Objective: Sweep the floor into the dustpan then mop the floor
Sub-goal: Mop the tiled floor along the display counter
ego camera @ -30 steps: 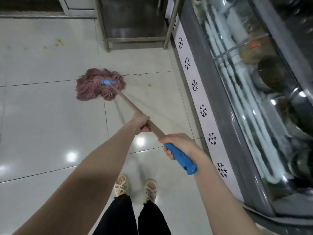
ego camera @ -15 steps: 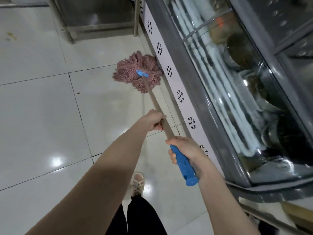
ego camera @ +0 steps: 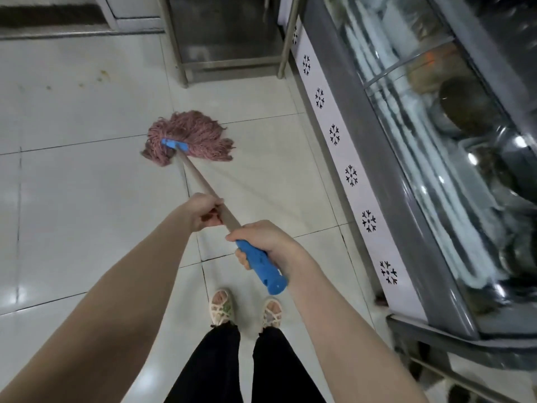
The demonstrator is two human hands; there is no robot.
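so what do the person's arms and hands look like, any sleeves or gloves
Both arms are bare up to the frame edge: no sleeves in view. The left hand and right hand wear no gloves, and no rings, watch or bracelets show.

A pink mop head [ego camera: 191, 138], blue grip [ego camera: 261, 266], white floor tiles [ego camera: 87, 199], black snowflakes on a white panel [ego camera: 353, 196].

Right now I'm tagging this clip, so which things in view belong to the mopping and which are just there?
Part of the job:
mop head, on the floor
mop handle, held by the left hand
blue grip, held by the right hand
yellowish spots, not yet mopped

Just there:
display case
metal stand
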